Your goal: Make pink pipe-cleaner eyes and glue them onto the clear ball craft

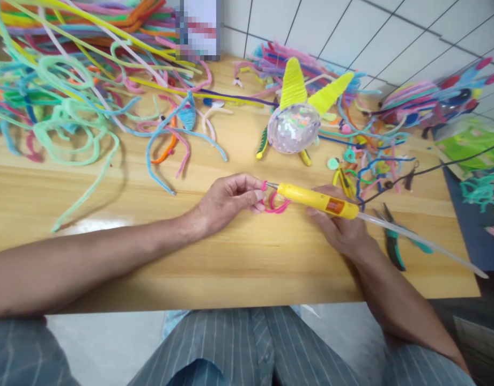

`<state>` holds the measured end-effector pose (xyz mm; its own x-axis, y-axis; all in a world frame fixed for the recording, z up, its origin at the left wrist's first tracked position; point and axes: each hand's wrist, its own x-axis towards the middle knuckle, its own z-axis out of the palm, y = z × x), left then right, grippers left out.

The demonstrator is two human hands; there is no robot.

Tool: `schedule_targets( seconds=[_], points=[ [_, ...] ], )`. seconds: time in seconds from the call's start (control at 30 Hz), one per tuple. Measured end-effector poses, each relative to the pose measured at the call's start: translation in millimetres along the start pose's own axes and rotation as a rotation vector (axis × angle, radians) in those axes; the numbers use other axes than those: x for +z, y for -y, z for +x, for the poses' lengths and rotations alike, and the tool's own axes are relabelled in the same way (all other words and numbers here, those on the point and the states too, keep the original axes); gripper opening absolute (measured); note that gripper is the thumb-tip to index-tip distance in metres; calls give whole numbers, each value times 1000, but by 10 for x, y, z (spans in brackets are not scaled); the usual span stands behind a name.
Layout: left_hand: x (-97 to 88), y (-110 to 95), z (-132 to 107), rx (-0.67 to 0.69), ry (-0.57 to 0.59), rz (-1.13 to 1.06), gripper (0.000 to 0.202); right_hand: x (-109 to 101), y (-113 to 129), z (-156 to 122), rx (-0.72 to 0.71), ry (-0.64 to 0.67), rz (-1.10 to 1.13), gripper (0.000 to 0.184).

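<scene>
Two bare hands met near the middle of the bench (pixel 230 268), slightly toward its near edge. Left hand (pixel 226 201) pinched a small pink pipe-cleaner loop (pixel 275 205) between thumb and fingertips, loop held just over the wood. Right hand (pixel 339 228) was clenched around a yellow glue gun (pixel 317 200), its metal tip touching the top end of the pink loop. A clear glue stick (pixel 424 239) stuck out of the gun's back end, pointing at the near right corner. A black cord (pixel 432 170) ran from near the gun off toward the right edge. Teal-handled pliers (pixel 392 244) lay just beside the right wrist. Farther back, about centre, sat a glittery clear ball (pixel 294 128) with two yellow cones (pixel 293 83) standing on top. A big tangle of loose pipe cleaners (pixel 69 80) covered the far left corner, and a smaller heap (pixel 367 155) lay near the ball on its right-edge side.
</scene>
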<state>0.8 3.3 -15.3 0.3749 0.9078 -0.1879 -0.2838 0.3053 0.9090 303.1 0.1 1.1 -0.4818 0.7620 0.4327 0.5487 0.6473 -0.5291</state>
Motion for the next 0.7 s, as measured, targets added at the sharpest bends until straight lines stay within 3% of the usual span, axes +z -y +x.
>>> schedule_targets(
  seconds=[0.7],
  points=[
    [-1, -5, -6, -14, 1, 28, 37, 11, -41, -13, 13, 18, -52, 17]
  ],
)
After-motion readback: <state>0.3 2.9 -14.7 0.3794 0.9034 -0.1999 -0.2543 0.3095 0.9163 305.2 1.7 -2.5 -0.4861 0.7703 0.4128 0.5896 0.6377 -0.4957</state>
